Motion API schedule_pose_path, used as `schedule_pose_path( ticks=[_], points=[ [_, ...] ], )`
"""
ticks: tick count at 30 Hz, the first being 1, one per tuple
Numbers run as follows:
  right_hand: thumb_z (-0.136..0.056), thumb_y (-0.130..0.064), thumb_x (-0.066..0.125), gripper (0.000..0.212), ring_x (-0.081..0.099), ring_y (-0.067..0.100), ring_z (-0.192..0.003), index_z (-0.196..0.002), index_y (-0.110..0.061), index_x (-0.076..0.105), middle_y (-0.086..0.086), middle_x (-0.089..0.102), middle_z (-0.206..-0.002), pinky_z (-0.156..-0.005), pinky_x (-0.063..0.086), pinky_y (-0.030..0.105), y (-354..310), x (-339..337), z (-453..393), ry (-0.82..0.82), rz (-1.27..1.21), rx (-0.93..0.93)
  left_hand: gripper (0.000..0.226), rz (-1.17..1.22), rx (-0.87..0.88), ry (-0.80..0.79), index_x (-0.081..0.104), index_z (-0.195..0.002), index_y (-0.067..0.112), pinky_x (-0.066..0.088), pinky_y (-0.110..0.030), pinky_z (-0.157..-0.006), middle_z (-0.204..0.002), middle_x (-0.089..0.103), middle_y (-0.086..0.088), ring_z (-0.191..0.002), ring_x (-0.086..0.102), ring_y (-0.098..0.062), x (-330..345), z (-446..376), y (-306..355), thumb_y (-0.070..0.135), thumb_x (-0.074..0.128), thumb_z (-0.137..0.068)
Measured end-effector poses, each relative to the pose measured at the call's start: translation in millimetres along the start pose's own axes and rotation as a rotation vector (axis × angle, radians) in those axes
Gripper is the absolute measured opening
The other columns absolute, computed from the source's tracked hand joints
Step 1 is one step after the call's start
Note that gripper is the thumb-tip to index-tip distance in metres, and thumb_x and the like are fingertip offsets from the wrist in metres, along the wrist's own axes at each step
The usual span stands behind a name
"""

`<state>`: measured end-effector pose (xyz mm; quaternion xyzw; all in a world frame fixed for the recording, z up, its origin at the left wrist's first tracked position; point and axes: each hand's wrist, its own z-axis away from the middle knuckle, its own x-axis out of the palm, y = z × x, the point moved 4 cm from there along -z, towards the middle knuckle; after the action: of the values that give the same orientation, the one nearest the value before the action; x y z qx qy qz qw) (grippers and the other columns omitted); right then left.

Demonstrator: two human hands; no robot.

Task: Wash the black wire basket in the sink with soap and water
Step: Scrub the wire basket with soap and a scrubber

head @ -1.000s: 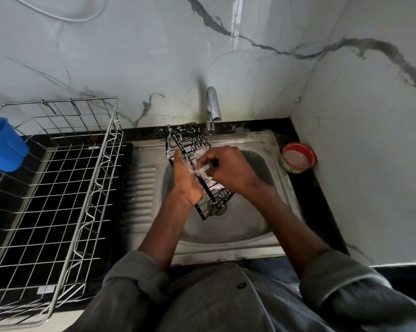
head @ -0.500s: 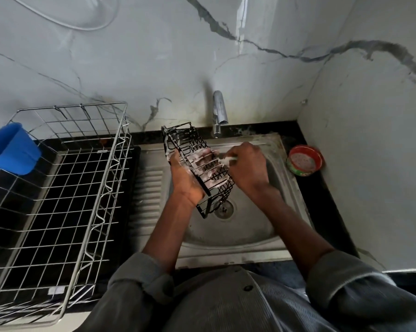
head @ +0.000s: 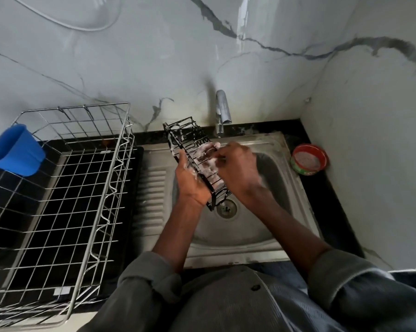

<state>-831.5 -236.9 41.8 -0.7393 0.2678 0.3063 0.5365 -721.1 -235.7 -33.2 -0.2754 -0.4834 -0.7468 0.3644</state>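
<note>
The black wire basket (head: 186,137) is long and narrow, held tilted over the steel sink (head: 247,226), its far end up near the tap (head: 222,111). White soap foam covers its middle. My left hand (head: 190,183) grips the basket from below and the left, fingers curled under its side. My right hand (head: 238,168) is at the basket's right side with curled fingers on the foamy wires; whether it pinches a small scrubber I cannot tell. No water runs from the tap.
A large steel wire dish rack (head: 65,202) stands on the black counter to the left, with a blue plastic cup (head: 14,150) at its far left. A red and green round soap tub (head: 308,159) sits right of the sink by the marble wall.
My right hand has slid up the basket from its lower middle toward the far end, spreading foam. The basket tilted a little more upright; my left hand kept its grip.
</note>
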Motion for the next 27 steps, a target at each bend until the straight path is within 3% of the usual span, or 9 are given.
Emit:
schedule_pose_path(
  ticks=[3,6,9,14,16,18,23,25,27],
  points=[
    [-0.082,-0.004,0.078,0.020,0.069,0.010,-0.079,-0.097,-0.018,0.081,0.001,0.077,-0.098,-0.080,0.059,0.026,-18.6,10.4,2.8,-0.074,-0.158,-0.099,0.076,0.051,0.008,0.022,0.068,-0.124,-0.003,0.055,-0.043,-0.101,-0.120,0.070,-0.021,-0.107,0.071,-0.032,0.6,0.8,1.0,0.064,0.040,-0.103],
    [-0.084,0.004,0.073,0.023,0.071,0.011,-0.081,-0.098,-0.013,0.079,0.003,0.077,-0.099,-0.078,0.062,0.032,-13.0,10.5,-13.0,0.034,-0.164,-0.074,0.063,0.027,-0.007,0.031,0.070,-0.115,0.006,0.061,-0.039,-0.083,-0.111,0.073,-0.015,-0.101,0.073,-0.029,4.1,3.0,-4.0,0.061,0.041,-0.104],
    [-0.081,0.005,0.074,0.027,0.071,0.013,-0.082,-0.101,-0.013,0.079,0.004,0.078,-0.099,-0.080,0.061,0.032,-15.5,12.4,-13.1,-0.072,-0.153,-0.119,0.059,0.039,-0.010,0.048,0.072,-0.108,0.008,0.061,-0.039,-0.084,-0.105,0.074,-0.013,-0.101,0.071,-0.027,4.4,2.5,-4.8,0.057,0.041,-0.105],
    [-0.077,0.005,0.075,0.031,0.067,0.003,-0.081,-0.100,-0.016,0.081,-0.002,0.078,-0.097,-0.073,0.043,0.002,-0.9,-1.3,4.3,-0.380,-0.089,-0.159,0.079,0.019,-0.003,0.115,0.084,-0.083,0.004,0.058,-0.036,-0.076,-0.090,0.078,-0.016,-0.077,0.077,-0.028,-0.4,1.4,0.2,0.061,0.032,-0.105],
    [-0.076,0.005,0.075,0.030,0.065,0.000,-0.075,-0.097,-0.015,0.081,-0.003,0.078,-0.093,-0.070,0.044,0.001,4.0,-5.4,3.9,-0.453,-0.061,-0.184,0.078,0.009,0.000,0.153,0.084,-0.078,0.007,0.053,-0.036,-0.076,-0.086,0.078,-0.015,-0.073,0.077,-0.027,-1.2,1.6,-1.8,0.060,0.035,-0.104],
    [-0.077,0.005,0.074,0.028,0.063,-0.002,-0.071,-0.097,-0.015,0.081,-0.002,0.078,-0.092,-0.069,0.047,0.005,-0.6,-0.2,2.4,-0.418,-0.078,-0.195,0.070,0.026,-0.013,0.183,0.082,-0.084,0.005,0.053,-0.037,-0.076,-0.083,0.077,-0.014,-0.071,0.076,-0.027,-3.3,1.6,-6.8,0.057,0.040,-0.105],
    [-0.081,0.005,0.072,0.028,0.061,0.003,-0.072,-0.098,-0.016,0.080,0.002,0.078,-0.094,-0.068,0.052,0.014,-13.8,19.6,-14.2,-0.069,-0.127,-0.063,0.043,0.008,0.053,0.213,0.070,-0.100,0.012,0.058,-0.032,-0.082,-0.085,0.074,-0.005,-0.084,0.072,-0.018,3.9,0.3,-16.0,0.038,0.037,-0.110],
    [-0.080,0.005,0.073,0.027,0.065,0.006,-0.074,-0.097,-0.016,0.080,0.001,0.078,-0.093,-0.076,0.057,0.023,-12.7,13.3,-18.7,-0.126,-0.127,-0.081,0.050,0.011,0.050,0.206,0.074,-0.089,0.010,0.060,-0.030,-0.073,-0.081,0.074,-0.007,-0.076,0.073,-0.018,6.2,-1.4,-14.5,0.035,0.036,-0.111],
    [-0.079,0.004,0.074,0.028,0.067,0.001,-0.072,-0.098,-0.015,0.080,-0.003,0.078,-0.090,-0.074,0.055,0.018,-6.1,2.6,-14.6,-0.306,-0.114,-0.134,0.062,-0.009,0.032,0.217,0.078,-0.079,0.008,0.058,-0.036,-0.073,-0.083,0.075,-0.013,-0.072,0.075,-0.024,3.9,-2.6,-10.6,0.044,0.037,-0.109]
  ],
)
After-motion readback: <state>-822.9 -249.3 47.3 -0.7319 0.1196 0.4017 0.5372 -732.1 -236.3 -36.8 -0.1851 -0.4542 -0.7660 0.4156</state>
